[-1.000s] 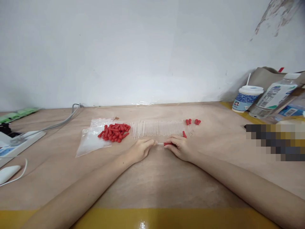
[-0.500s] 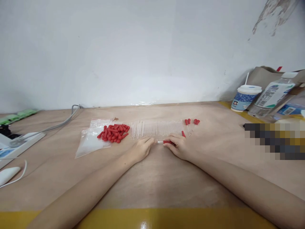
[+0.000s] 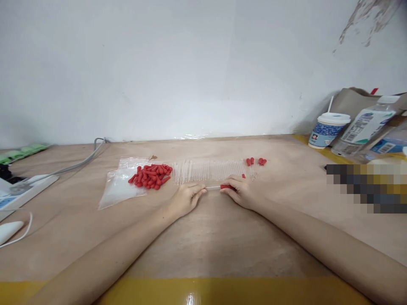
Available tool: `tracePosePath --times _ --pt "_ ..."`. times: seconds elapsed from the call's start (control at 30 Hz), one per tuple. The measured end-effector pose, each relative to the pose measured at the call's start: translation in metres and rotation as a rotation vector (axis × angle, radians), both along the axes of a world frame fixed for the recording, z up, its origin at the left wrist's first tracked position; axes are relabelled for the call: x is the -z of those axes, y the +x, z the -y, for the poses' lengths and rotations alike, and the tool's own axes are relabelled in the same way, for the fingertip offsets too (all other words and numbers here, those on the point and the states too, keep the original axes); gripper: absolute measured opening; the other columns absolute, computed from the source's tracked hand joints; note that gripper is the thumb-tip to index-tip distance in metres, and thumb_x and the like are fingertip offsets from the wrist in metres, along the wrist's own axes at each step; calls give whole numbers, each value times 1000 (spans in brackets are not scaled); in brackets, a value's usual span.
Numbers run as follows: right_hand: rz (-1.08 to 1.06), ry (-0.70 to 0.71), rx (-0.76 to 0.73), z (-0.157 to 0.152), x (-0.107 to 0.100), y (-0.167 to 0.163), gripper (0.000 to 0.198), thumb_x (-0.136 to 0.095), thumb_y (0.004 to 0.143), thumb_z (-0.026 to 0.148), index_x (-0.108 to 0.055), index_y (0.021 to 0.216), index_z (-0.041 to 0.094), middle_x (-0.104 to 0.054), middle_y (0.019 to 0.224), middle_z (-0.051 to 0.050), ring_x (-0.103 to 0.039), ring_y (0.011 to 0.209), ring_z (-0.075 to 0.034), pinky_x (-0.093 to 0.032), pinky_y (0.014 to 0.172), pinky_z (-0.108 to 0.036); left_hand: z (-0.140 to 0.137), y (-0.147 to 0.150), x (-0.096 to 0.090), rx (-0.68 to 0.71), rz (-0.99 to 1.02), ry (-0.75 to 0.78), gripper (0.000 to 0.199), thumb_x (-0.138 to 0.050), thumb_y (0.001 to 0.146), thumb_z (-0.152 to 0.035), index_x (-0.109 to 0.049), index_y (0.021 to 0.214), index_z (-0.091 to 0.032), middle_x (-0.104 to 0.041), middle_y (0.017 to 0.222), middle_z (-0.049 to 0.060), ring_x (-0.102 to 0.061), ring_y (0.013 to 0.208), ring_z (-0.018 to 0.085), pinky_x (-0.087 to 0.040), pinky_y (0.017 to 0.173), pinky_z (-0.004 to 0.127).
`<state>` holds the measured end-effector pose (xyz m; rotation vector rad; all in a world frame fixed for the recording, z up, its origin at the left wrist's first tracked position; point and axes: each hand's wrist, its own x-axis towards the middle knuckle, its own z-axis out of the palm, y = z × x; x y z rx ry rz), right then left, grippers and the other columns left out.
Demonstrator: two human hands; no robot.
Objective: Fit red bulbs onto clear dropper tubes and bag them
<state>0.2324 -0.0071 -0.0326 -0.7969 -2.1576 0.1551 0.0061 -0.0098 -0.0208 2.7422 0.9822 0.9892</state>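
A thin clear glass dropper tube (image 3: 213,187) lies level between my two hands. My left hand (image 3: 187,199) pinches its left end. Around a red rubber bulb (image 3: 225,186) at the tube's right end, my right hand (image 3: 241,192) is closed; the fingers hide most of the bulb, so how far the tube sits inside cannot be seen. Just beyond my hands runs a row of several clear tubes (image 3: 208,170). A pile of red bulbs (image 3: 151,176) rests to the left. Another red bulb (image 3: 243,176) peeks out behind my right fingers.
Several droppers with red bulbs (image 3: 252,162) lie at the row's right end. Plastic bags (image 3: 119,192) are under the bulb pile. At left sit a power strip (image 3: 38,188) and cable (image 3: 81,164). A paper cup (image 3: 329,130) and a bottle (image 3: 365,127) stand far right.
My hands are slightly farther apart, and more of the tube shows between them. My right hand has shifted a little right, covering more of the loose bulb behind it.
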Motion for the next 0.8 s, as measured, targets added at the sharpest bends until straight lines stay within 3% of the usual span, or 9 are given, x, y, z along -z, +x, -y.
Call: tracePosePath --times 0.2,0.4,0.53,0.63,0.73,0.8 --pt "44 55 -30 3 -2 -4 15 -45 87 24 -58 88 19 -60 81 -6 -57 72 -15 -48 64 -28 5 3 -2 -29 3 -68 30 -40 90 -29 -64 78 -15 -53 56 0 -51 53 11 -40 52 22" --pt "43 18 -49 3 -3 -4 16 -45 87 26 -60 90 19 -60 82 -6 -57 74 -16 -48 66 -30 5 4 -4 -14 -4 -95 29 -40 91 -29 -64 81 -15 -57 61 1 -53 57 12 -41 55 22" --pt "-122 -146 -48 0 -1 -2 16 -52 84 29 -60 93 21 -63 85 -5 -59 75 -15 -49 68 -30 4 4 -4 -19 24 -101 27 -40 91 -30 -63 89 -16 -63 74 4 -57 66 14 -44 62 25" --pt "-364 -333 -14 -4 -7 3 23 -60 77 37 -59 92 19 -64 78 -4 -60 70 -14 -50 65 -29 3 2 -4 -51 29 -126 30 -46 87 -35 -56 109 -17 -64 87 6 -59 73 16 -47 67 28" --pt "-558 -460 12 -14 -27 18 33 -66 68 46 -57 83 18 -64 78 -4 -60 70 -15 -49 63 -28 3 0 -4 -92 41 -153 43 -49 85 -38 -46 121 -17 -61 99 8 -58 79 17 -48 69 30" --pt "-632 -501 113 -26 -46 37 36 -64 69 48 -57 88 18 -64 76 -4 -59 64 -13 -48 59 -26 3 -1 -3 -95 52 -165 41 -47 86 -37 -44 122 -17 -60 100 8 -57 81 17 -48 71 31"
